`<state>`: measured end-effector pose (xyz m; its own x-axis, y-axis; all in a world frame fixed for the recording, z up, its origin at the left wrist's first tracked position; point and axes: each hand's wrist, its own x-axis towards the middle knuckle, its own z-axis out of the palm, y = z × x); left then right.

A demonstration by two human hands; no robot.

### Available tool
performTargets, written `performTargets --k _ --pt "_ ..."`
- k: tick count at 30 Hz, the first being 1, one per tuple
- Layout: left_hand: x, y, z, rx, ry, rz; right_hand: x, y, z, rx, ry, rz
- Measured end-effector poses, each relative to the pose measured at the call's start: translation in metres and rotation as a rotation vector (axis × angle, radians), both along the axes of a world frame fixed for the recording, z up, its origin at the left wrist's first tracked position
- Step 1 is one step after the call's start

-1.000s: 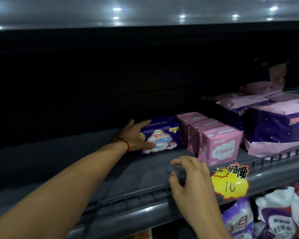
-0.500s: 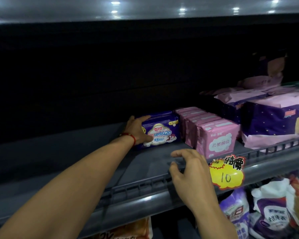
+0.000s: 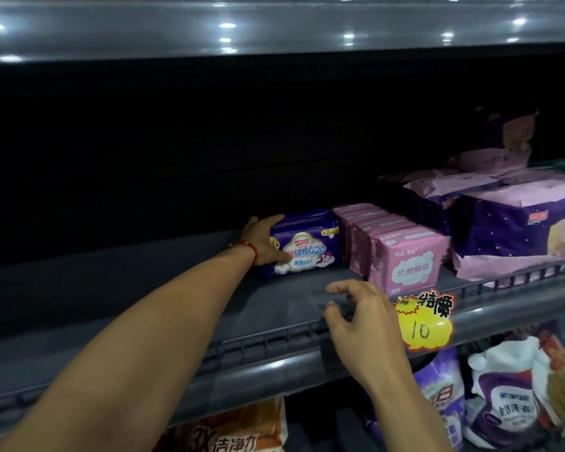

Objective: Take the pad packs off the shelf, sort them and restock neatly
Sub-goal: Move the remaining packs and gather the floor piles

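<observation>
Fingers of the left hand (image 3: pixel 264 240) are wrapping the blue pad pack (image 3: pixel 302 245), standing on the grey shelf (image 3: pixel 163 308) beside the pink pad packs (image 3: pixel 402 256); it is best pressed flush against them. Right hand (image 3: pixel 359 318) is hovering, loosely curled, holding nothing.

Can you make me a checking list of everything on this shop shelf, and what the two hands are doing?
Surface: dark grey shelf with a low rail along its front; left part bare.
Job's things: blue pad pack upright, beside a row of pink pad packs; big purple packs to the right.
Clutter: yellow price tag marked 10 on the rail; bags on the lower shelf.
Hands: left hand grips the blue pad pack's left end; right hand over the rail, fingers loosely curled, holding nothing.
Cables: nothing seen.
Surroundings: dark shelf back, shiny shelf above.
</observation>
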<state>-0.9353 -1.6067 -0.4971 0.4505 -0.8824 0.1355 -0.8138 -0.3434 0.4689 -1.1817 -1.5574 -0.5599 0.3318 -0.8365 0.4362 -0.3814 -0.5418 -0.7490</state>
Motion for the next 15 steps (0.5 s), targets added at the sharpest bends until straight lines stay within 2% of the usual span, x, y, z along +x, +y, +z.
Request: performTargets --k 15 --pt "-0.006 -0.011 -0.005 -0.048 0.029 0.019 -0.008 -0.001 -0.001 0.023 -0.022 0.023"
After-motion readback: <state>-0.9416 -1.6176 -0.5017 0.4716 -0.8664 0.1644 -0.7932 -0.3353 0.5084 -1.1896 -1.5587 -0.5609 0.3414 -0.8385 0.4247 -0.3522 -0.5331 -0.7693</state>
